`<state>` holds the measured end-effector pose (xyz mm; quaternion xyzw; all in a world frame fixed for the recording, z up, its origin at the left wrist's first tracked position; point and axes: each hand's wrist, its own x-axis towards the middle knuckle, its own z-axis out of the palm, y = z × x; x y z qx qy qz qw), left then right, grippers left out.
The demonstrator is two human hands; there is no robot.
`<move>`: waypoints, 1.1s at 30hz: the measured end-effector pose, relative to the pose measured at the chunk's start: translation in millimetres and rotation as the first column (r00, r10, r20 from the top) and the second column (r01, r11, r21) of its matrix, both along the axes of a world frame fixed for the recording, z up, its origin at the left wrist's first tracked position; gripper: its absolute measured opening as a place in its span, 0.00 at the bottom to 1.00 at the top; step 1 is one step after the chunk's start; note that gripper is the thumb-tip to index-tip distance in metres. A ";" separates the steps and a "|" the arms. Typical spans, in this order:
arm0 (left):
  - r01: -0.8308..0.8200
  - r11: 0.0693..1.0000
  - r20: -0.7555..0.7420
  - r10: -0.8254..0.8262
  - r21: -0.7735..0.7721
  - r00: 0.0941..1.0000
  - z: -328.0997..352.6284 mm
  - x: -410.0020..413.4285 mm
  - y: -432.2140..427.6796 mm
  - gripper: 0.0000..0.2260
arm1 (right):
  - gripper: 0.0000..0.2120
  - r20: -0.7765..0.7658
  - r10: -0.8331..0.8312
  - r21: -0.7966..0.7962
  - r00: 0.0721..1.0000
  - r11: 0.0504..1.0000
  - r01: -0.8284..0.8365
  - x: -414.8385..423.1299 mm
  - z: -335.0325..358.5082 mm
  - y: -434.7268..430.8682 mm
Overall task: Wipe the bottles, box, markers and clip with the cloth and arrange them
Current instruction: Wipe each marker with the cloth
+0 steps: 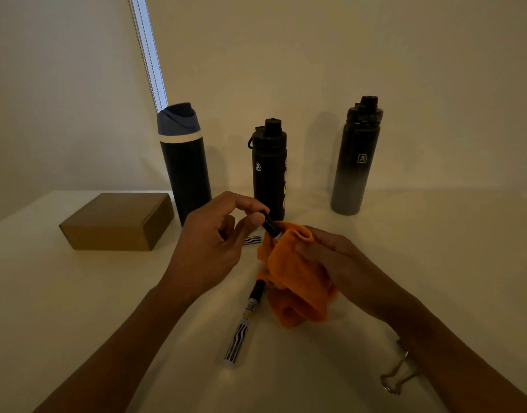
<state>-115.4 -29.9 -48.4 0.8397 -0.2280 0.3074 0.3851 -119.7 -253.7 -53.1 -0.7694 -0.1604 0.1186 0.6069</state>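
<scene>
Left hand (208, 239) pinches marker (270, 225) at cap end to steady it while right hand (339, 257) grips cloth (295, 278) bunched round its barrel for wiping, both over mid-table (77, 293), just fwd of centre bottle (268, 174).

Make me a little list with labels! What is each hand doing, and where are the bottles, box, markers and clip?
left hand: pinches the held marker by its black end
right hand: holds the orange cloth round that marker's other end
loose marker: flat on the table, beside the cloth
bottles: upright at the back: blue-lidded bottle, middle black bottle, grey-fade bottle
cardboard box: closed, left of the bottles
binder clip: partly hidden by the right forearm
</scene>
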 end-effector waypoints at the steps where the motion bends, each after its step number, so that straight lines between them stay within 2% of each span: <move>1: 0.004 1.000 0.009 -0.004 0.011 1.000 0.5 -0.5 -0.2 0.07 | 0.14 0.046 0.007 -0.038 0.999 0.999 -0.005 -2.2 0.9 1.4; 5: 0.023 0.998 0.034 -0.025 0.062 0.999 1.9 -3.1 -2.7 0.07 | 0.22 0.194 -0.046 -0.160 0.980 0.984 0.078 -5.7 1.6 6.9; 7: 0.023 0.997 0.034 -0.026 0.074 0.999 2.2 -2.8 -2.8 0.07 | 0.21 0.210 -0.081 -0.158 0.974 0.981 0.116 -6.3 1.4 8.2; 14: 0.065 0.997 -0.039 -0.064 0.039 0.997 4.5 -6.9 -7.1 0.05 | 0.11 0.135 -0.088 -0.087 0.987 0.991 0.100 -7.8 -1.3 16.4; 17: 0.056 0.998 -0.076 -0.056 0.003 0.996 3.5 -5.4 -4.2 0.05 | 0.12 0.090 -0.030 -0.119 0.996 0.992 0.040 -5.7 -1.5 14.7; 21: 0.024 1.000 -0.076 -0.023 0.012 0.997 0.4 -1.6 -0.3 0.04 | 0.26 0.083 0.050 -0.280 0.995 0.960 -0.025 -3.8 -1.2 9.5; 24: 0.011 0.992 0.017 -0.014 0.128 1.000 -1.5 -0.3 -3.3 0.07 | 0.19 0.192 0.074 -0.426 0.979 0.904 0.015 -5.1 -3.2 9.8; 27: -0.024 0.963 0.092 -0.001 0.270 0.996 -4.3 1.3 -4.6 0.05 | 0.14 0.239 0.088 -0.490 0.967 0.871 0.042 -7.6 -4.9 12.5; 31: -0.052 0.934 0.126 0.007 0.354 0.992 -3.6 1.7 -0.7 0.06 | 0.16 0.338 0.122 -0.532 0.933 0.843 0.083 -7.6 -5.6 14.4; 33: -0.077 0.935 0.141 0.029 0.347 0.990 -3.9 0.8 -0.1 0.09 | 0.16 0.389 0.156 -0.568 0.908 0.817 0.103 -6.6 -7.2 13.6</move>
